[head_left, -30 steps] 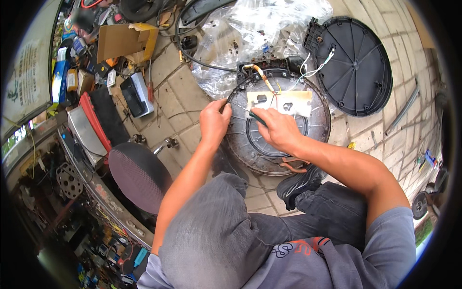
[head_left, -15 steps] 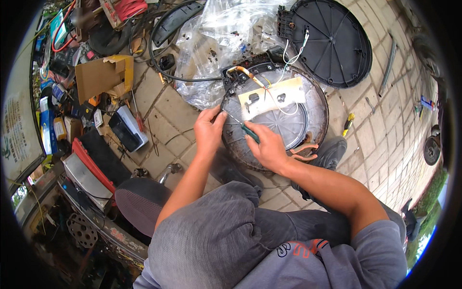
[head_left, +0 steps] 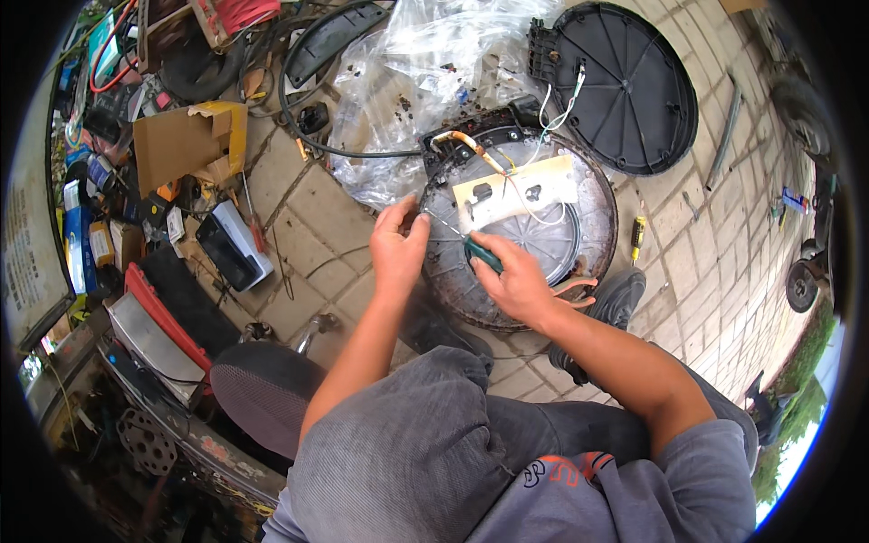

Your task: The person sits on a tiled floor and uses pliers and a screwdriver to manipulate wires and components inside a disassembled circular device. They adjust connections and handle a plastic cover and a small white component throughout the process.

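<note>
A round metal appliance base (head_left: 439,290) with a rusty, dirty rim lies on the paving in front of me. My right hand (head_left: 514,282) is wrapped round the green handle of a screwdriver (head_left: 486,256), whose thin shaft points up and left to the rim. At that left rim my left hand (head_left: 398,249) has thumb and fingers drawn together beside the screwdriver's tip; whatever they pinch is hidden. A pale beige sheet (head_left: 489,202) with dark cut-outs and loose wires rests across the base. Orange-handled pliers (head_left: 577,291) lie partly behind my right wrist.
A black ribbed round cover (head_left: 634,100), wired to the base, lies behind right. Clear plastic sheeting (head_left: 380,109) spreads behind left. A yellow-and-black screwdriver (head_left: 638,237) lies to the right. An open cardboard box (head_left: 176,149) and cluttered tools fill the left side.
Both hands stay at nearly the same place on the base. My right hand has shifted slightly, with the screwdriver's handle turned a little; the whole view has moved slightly.
</note>
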{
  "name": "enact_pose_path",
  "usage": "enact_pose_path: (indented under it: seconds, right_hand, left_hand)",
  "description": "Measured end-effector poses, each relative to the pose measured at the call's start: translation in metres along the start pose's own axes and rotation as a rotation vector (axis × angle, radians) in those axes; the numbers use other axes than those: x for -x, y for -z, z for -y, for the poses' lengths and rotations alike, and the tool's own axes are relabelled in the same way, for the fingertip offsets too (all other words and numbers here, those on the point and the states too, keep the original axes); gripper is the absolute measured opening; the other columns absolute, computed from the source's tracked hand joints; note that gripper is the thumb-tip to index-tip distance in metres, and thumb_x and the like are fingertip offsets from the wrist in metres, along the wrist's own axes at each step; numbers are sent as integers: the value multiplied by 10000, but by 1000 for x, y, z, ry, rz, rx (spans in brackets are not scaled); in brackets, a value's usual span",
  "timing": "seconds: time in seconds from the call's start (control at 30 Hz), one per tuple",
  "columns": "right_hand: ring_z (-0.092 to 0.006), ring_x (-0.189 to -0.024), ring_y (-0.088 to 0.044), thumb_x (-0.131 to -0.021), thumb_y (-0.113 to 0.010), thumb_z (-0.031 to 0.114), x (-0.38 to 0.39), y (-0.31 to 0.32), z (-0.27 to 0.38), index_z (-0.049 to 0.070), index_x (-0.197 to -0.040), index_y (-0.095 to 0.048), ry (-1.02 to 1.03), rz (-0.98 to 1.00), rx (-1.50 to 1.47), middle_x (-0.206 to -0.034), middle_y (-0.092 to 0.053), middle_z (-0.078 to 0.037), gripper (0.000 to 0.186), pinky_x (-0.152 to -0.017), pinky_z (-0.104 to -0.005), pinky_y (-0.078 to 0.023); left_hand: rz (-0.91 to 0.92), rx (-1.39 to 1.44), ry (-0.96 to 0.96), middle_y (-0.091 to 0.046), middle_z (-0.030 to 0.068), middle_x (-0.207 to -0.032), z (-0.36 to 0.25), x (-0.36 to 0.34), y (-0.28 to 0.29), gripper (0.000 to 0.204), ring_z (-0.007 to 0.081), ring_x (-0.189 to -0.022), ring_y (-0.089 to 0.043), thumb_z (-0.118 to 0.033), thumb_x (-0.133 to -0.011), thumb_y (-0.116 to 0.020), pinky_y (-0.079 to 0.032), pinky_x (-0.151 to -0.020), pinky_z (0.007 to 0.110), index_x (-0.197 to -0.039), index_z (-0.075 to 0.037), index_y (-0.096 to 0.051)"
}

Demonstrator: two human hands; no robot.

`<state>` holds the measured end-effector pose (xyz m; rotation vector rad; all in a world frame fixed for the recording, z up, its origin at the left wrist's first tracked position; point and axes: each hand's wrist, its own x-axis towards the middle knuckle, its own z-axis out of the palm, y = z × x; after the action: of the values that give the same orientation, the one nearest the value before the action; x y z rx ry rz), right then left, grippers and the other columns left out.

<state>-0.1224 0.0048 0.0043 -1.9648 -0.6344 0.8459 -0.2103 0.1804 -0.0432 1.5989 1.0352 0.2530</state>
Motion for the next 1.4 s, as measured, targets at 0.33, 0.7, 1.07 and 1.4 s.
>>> enact_pose_path:
  seconds: [0.33, 0.7, 1.07, 1.4]
  right_hand:
    - [-365, -885, -692, -869, -704, 88, 6, 18, 2, 30, -1212, -660, -6, -236, 20, -1007, -697, -192, 350, -785, -381, -550]
    - [-304, -896, -712, -880, -700, 79, 1, 19, 9, 17, -1205, -665, -9, -238, -53, -1011, -702, -192, 333, -792, -349, -549]
    - [-358, -793, -669, -856, -713, 133, 1, 9, 8, 101, -1213, -663, 114, -113, 192, -937, -678, -134, 362, -684, -417, -549]
    - [-358, -702, -645, -870, -697, 162, -4, 0, 11, 135, -1232, -644, 144, -86, 281, -867, -618, -112, 367, -603, -451, -526]
  left_hand:
    - [79, -559, -588, -594, 92, -991, -30, -8, -11, 272, 309, -965, -546, -85, -763, -778, -439, -846, 411, -1026, -56, -713]
    - [43, -617, -811, -613, 37, -907, -16, -26, -14, 175, 271, -883, -555, -90, -786, -760, -418, -776, 400, -952, -104, -704]
    - [-99, -271, -367, -684, 159, -996, -30, -51, 20, 163, 293, -895, -662, 1, -891, -625, -518, -832, 363, -1034, 20, -701]
    - [110, -34, 33, -698, 155, -1010, -2, -9, 13, 263, 221, -855, -685, -80, -887, -664, -532, -815, 322, -1112, 50, -708]
